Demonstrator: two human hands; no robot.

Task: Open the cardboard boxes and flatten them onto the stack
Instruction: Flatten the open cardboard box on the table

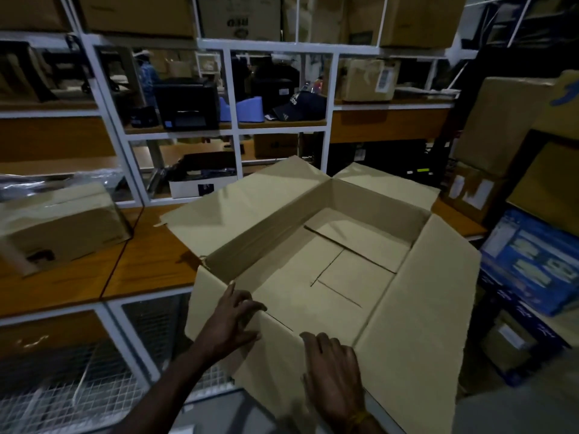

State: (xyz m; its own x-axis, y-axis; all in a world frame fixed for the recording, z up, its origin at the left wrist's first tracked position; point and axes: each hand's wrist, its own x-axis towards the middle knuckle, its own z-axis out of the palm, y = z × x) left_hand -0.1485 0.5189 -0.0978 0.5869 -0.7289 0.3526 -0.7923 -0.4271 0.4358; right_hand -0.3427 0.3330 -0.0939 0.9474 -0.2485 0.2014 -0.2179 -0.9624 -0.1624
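Cap [297,104] reads "adidas" (other labels too blurred).

The scene is seen through a single view, taken from head height and aimed forward and steeply down. The open box [329,270] is held close under the lens and fills the centre and lower right; both hands, the left hand [233,321] and right hand [333,374], are caught at the bottom edge with the forearms entering from below. Beyond the box, the table [147,261] and the white shelving [232,89] are faced head-on, farther off. Straight lines are bowed toward the edges by the wide lens.
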